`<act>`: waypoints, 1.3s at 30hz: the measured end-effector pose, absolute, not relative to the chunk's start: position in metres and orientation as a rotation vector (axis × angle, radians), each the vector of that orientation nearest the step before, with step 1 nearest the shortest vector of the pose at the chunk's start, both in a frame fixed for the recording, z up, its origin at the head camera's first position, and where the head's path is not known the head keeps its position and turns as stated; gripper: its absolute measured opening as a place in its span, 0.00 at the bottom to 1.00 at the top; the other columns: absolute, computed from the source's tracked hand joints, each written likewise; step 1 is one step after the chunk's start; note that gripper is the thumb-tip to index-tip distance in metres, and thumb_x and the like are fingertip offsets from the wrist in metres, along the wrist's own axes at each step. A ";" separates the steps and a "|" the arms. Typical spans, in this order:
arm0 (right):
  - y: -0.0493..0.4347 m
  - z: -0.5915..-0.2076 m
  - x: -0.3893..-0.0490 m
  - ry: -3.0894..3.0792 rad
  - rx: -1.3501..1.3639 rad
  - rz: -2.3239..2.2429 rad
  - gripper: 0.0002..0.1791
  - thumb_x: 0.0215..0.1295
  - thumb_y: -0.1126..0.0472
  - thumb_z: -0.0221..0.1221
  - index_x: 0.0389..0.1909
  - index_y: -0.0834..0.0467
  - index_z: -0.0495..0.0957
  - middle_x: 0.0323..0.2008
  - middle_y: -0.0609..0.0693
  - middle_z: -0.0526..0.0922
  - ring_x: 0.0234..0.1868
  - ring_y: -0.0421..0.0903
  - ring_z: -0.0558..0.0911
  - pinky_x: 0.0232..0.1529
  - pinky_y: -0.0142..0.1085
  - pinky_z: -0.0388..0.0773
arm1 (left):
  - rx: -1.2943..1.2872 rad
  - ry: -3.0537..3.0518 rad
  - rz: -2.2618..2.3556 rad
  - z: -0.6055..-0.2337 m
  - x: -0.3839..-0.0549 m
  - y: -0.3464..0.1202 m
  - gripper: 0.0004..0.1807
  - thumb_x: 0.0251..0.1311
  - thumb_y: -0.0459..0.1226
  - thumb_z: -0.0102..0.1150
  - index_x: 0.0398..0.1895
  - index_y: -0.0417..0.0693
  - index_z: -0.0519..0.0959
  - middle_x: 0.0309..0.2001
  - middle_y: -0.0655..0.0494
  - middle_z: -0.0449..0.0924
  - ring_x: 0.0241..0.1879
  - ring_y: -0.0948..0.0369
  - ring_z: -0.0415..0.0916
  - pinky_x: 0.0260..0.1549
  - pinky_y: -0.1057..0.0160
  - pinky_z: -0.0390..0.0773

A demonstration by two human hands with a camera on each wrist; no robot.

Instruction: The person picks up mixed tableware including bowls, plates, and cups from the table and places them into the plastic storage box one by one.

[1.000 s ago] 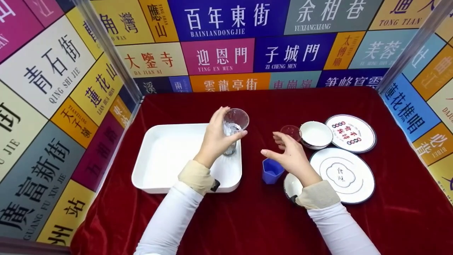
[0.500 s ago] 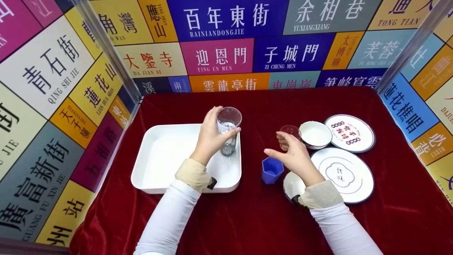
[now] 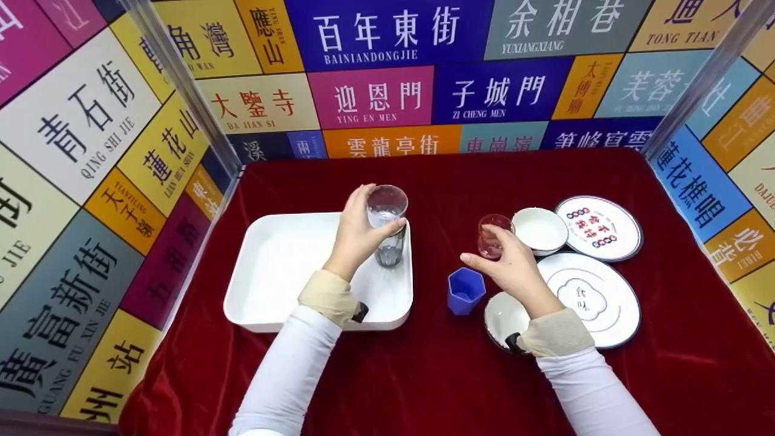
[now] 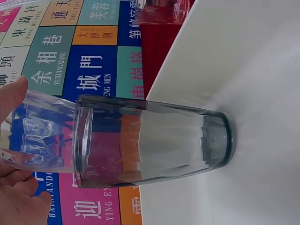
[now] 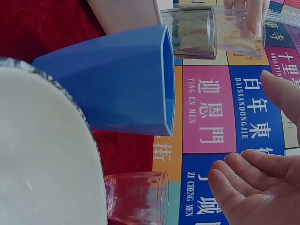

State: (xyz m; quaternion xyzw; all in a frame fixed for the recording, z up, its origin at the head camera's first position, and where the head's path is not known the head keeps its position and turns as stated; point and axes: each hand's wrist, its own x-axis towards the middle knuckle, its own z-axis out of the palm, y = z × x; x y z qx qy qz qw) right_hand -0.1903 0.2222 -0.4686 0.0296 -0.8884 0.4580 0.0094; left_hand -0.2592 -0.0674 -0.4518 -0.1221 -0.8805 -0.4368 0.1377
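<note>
My left hand [image 3: 354,239] grips a clear glass [image 3: 387,203] between thumb and fingers. Below it a grey-tinted glass [image 3: 390,251] stands upright at the right end of a white tray [image 3: 290,266]. In the left wrist view the clear glass [image 4: 42,131] meets the mouth of the grey glass [image 4: 154,145]; its base appears to sit in or at the rim. My right hand [image 3: 514,266] holds nothing, thumb and fingers apart. Just beyond its fingers stands another clear glass [image 3: 487,245], and a blue angular cup [image 3: 466,293] stands left of and below the hand.
A white bowl [image 3: 540,229] stands behind the right hand, and another bowl [image 3: 505,318] lies partly under the right wrist. Two plates, one with red print [image 3: 599,227] and one with a blue outline [image 3: 605,321], lie at the right. Printed panels enclose the red cloth.
My left hand has moved left with the clear glass, which now lines up over the grey glass. My right hand has shifted slightly right and toward me, uncovering more of the other clear glass.
</note>
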 end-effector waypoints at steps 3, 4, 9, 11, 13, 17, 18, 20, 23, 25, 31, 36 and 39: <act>0.225 -0.469 -0.191 -2.786 0.078 1.415 0.47 0.57 0.45 0.72 0.72 0.63 0.66 0.63 0.65 0.77 0.61 0.62 0.80 0.66 0.54 0.74 | -0.342 -2.569 -1.271 -0.454 -0.260 -0.067 0.47 0.50 0.50 0.78 0.70 0.44 0.67 0.70 0.46 0.69 0.70 0.52 0.67 0.73 0.56 0.66; 0.226 -0.469 -0.191 -2.787 0.072 1.415 0.47 0.57 0.44 0.72 0.72 0.63 0.66 0.63 0.65 0.77 0.61 0.63 0.80 0.66 0.54 0.74 | -0.337 -2.578 -1.274 -0.455 -0.261 -0.068 0.47 0.50 0.51 0.78 0.71 0.44 0.67 0.70 0.46 0.69 0.71 0.52 0.66 0.73 0.56 0.66; 0.231 -0.469 -0.193 -2.808 0.041 1.390 0.47 0.57 0.42 0.71 0.72 0.61 0.66 0.65 0.64 0.75 0.63 0.62 0.78 0.66 0.54 0.74 | -0.326 -2.605 -1.281 -0.462 -0.262 -0.068 0.48 0.50 0.51 0.78 0.71 0.42 0.66 0.71 0.44 0.68 0.72 0.51 0.65 0.74 0.55 0.64; 0.233 -0.469 -0.194 -2.807 0.034 1.392 0.47 0.57 0.42 0.71 0.72 0.62 0.66 0.65 0.64 0.75 0.63 0.62 0.78 0.66 0.54 0.74 | -0.325 -2.612 -1.280 -0.465 -0.263 -0.069 0.48 0.50 0.51 0.78 0.71 0.41 0.66 0.70 0.44 0.68 0.71 0.51 0.65 0.74 0.55 0.64; 0.234 -0.469 -0.195 -2.802 0.033 1.403 0.47 0.57 0.43 0.72 0.72 0.63 0.66 0.65 0.65 0.74 0.63 0.63 0.77 0.67 0.54 0.74 | -0.320 -2.617 -1.282 -0.467 -0.264 -0.069 0.48 0.50 0.51 0.78 0.71 0.41 0.66 0.70 0.44 0.68 0.71 0.51 0.66 0.74 0.55 0.64; 0.237 -0.470 -0.198 -2.787 0.035 1.428 0.47 0.57 0.45 0.72 0.72 0.65 0.65 0.64 0.67 0.74 0.64 0.64 0.77 0.68 0.53 0.74 | -0.308 -2.629 -1.285 -0.471 -0.265 -0.070 0.49 0.49 0.51 0.78 0.71 0.40 0.66 0.71 0.43 0.67 0.71 0.50 0.66 0.74 0.55 0.64; 0.238 -0.471 -0.199 -2.784 0.036 1.430 0.47 0.58 0.46 0.72 0.71 0.65 0.65 0.64 0.67 0.74 0.64 0.64 0.77 0.68 0.53 0.74 | -0.307 -2.633 -1.286 -0.472 -0.265 -0.070 0.49 0.49 0.51 0.78 0.71 0.40 0.66 0.71 0.43 0.67 0.71 0.50 0.66 0.74 0.55 0.64; 0.240 -0.472 -0.200 -2.777 0.037 1.436 0.47 0.58 0.47 0.73 0.71 0.66 0.65 0.63 0.68 0.74 0.64 0.64 0.77 0.68 0.52 0.74 | -0.311 -2.640 -1.285 -0.474 -0.266 -0.071 0.49 0.50 0.51 0.78 0.71 0.40 0.66 0.71 0.43 0.67 0.71 0.50 0.66 0.75 0.55 0.63; 0.241 -0.473 -0.202 -2.768 0.043 1.435 0.46 0.58 0.48 0.73 0.71 0.67 0.65 0.63 0.68 0.74 0.65 0.63 0.76 0.69 0.51 0.74 | -0.317 -2.646 -1.286 -0.476 -0.266 -0.071 0.49 0.50 0.51 0.78 0.71 0.39 0.66 0.71 0.42 0.67 0.71 0.50 0.66 0.75 0.55 0.63; 0.243 -0.474 -0.203 -2.767 0.040 1.429 0.46 0.58 0.48 0.72 0.71 0.67 0.65 0.62 0.68 0.75 0.65 0.63 0.75 0.69 0.51 0.73 | -0.315 -2.651 -1.295 -0.476 -0.266 -0.072 0.50 0.50 0.51 0.78 0.72 0.39 0.65 0.71 0.42 0.66 0.72 0.50 0.65 0.75 0.55 0.62; 0.247 -0.476 -0.209 -2.780 0.015 1.427 0.47 0.58 0.48 0.72 0.71 0.67 0.65 0.62 0.69 0.75 0.64 0.63 0.74 0.68 0.53 0.72 | -0.287 -2.673 -1.306 -0.480 -0.265 -0.072 0.50 0.50 0.51 0.78 0.72 0.40 0.65 0.72 0.43 0.65 0.72 0.50 0.65 0.75 0.56 0.62; 0.249 -0.477 -0.214 -2.775 -0.002 1.418 0.46 0.59 0.49 0.72 0.71 0.67 0.64 0.63 0.69 0.74 0.65 0.64 0.73 0.68 0.54 0.72 | -0.316 -2.660 -1.311 -0.481 -0.266 -0.069 0.49 0.50 0.51 0.77 0.72 0.41 0.65 0.71 0.43 0.67 0.71 0.51 0.66 0.74 0.56 0.64; 0.250 -0.481 -0.216 -2.784 -0.016 1.386 0.45 0.59 0.50 0.71 0.71 0.67 0.64 0.62 0.69 0.74 0.63 0.64 0.74 0.65 0.54 0.73 | -0.311 -2.665 -1.316 -0.483 -0.265 -0.069 0.48 0.50 0.50 0.77 0.71 0.41 0.65 0.70 0.44 0.67 0.70 0.51 0.67 0.74 0.56 0.65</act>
